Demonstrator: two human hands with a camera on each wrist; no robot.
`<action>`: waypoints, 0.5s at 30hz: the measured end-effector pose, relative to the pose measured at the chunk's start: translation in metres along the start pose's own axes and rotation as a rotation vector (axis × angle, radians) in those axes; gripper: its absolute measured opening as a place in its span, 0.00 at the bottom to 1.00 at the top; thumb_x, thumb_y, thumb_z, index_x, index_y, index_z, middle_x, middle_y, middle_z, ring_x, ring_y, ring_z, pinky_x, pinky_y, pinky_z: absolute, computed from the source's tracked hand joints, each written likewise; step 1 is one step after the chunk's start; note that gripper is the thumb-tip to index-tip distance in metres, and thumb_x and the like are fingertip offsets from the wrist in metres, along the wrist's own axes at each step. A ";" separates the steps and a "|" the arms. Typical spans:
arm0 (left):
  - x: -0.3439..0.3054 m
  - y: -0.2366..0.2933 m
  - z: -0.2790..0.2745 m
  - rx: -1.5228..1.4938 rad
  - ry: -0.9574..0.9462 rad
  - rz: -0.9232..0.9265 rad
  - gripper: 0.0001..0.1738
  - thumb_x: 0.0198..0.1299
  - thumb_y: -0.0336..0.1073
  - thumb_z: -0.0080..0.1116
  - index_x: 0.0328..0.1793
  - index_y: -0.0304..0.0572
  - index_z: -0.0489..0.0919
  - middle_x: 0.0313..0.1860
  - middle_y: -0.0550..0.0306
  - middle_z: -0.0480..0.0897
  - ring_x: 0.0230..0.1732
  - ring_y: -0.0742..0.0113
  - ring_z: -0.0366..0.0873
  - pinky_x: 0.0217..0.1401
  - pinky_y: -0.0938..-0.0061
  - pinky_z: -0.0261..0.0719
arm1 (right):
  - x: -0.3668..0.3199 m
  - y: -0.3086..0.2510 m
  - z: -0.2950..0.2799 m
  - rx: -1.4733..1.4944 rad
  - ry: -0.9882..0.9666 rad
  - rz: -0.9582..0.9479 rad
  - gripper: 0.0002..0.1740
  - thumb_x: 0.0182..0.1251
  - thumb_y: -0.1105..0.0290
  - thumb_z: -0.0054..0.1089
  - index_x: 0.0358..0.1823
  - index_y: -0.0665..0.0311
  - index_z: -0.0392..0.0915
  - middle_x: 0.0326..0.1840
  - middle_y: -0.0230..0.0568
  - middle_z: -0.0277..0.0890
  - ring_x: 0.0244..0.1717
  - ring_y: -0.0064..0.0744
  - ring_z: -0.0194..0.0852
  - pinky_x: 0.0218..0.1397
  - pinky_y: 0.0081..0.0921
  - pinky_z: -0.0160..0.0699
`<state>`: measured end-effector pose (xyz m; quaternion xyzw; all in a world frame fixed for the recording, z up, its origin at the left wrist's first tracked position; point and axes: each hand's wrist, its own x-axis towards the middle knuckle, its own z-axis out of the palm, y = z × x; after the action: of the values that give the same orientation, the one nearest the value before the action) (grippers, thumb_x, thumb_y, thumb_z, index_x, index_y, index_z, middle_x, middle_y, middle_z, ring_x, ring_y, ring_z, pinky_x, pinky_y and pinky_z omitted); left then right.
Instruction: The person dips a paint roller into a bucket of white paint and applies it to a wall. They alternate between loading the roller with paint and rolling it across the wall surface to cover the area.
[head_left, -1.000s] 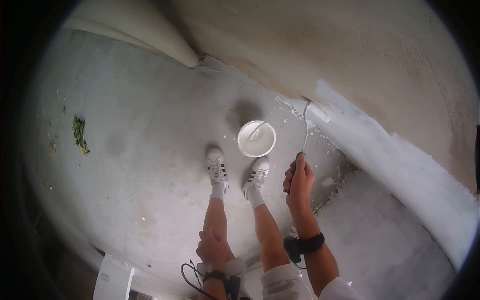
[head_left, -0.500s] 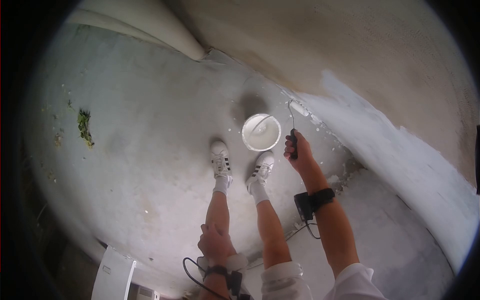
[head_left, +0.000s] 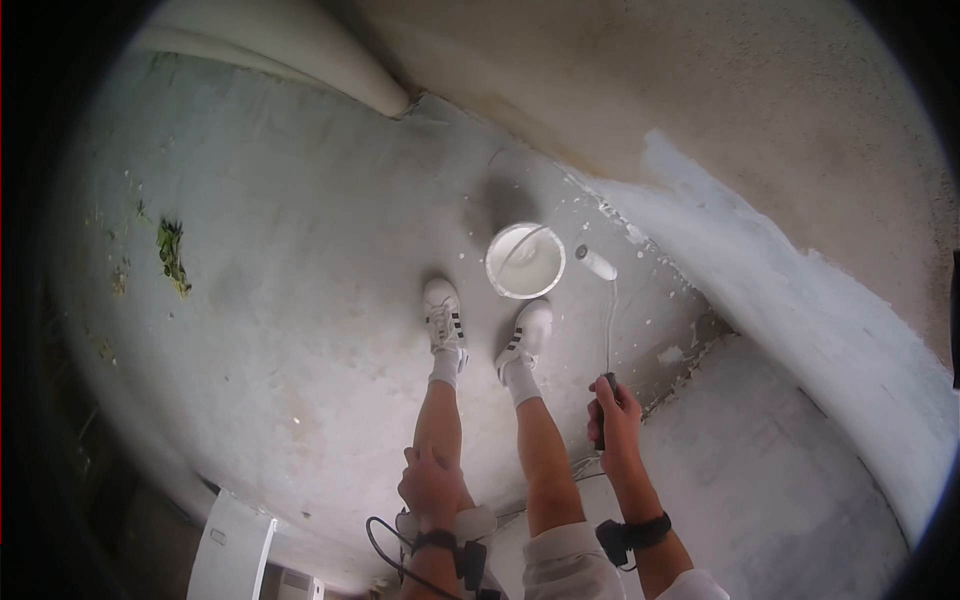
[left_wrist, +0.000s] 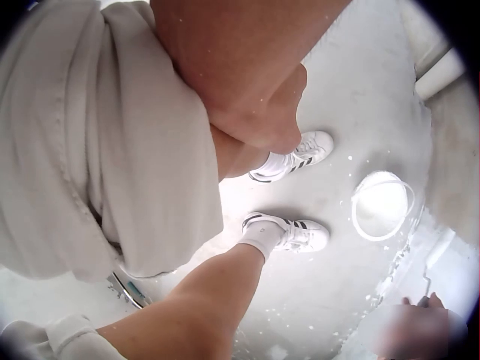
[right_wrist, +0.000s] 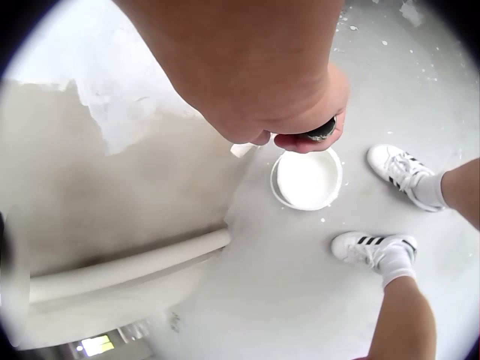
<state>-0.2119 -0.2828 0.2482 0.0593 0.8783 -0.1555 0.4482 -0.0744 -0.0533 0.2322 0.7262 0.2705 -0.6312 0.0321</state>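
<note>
My right hand (head_left: 617, 430) grips the black handle (head_left: 602, 412) of a paint roller; its thin metal rod leads up to a white roller head (head_left: 597, 263) held just right of the bucket. In the right wrist view the hand (right_wrist: 277, 105) covers most of the tool, with the handle's end showing. A round white bucket (head_left: 525, 261) holding white paint stands on the floor in front of the shoes. My left hand (head_left: 432, 487) rests on the left leg near the knee, fingers bent against it. The left wrist view shows that hand (left_wrist: 259, 105) at the leg.
Fresh white paint (head_left: 760, 240) covers the lower part of the brown wall (head_left: 760, 100). White splatters dot the floor along the wall's foot. A thick pale pipe (head_left: 370, 88) runs into the upper corner. Green leaves (head_left: 171, 255) lie on the floor at left, and a white panel (head_left: 230, 548) stands at lower left.
The roller head has come away from the painted wall's foot to beside the bucket. My right hand first moved up, then drew back down toward the body. The left hand has stayed at the leg.
</note>
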 end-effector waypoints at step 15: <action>0.003 -0.001 -0.011 -0.006 -0.023 -0.015 0.16 0.60 0.43 0.53 0.50 0.46 0.80 0.49 0.49 0.80 0.42 0.45 0.84 0.48 0.54 0.81 | -0.086 -0.117 0.040 0.598 -0.172 -0.057 0.22 0.79 0.46 0.43 0.37 0.56 0.67 0.19 0.25 0.55 0.11 0.16 0.46 0.12 0.19 0.48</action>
<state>-0.2223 -0.2807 0.2524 0.0497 0.8739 -0.1567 0.4575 -0.1658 0.0012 0.3388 0.6396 0.0894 -0.7425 -0.1779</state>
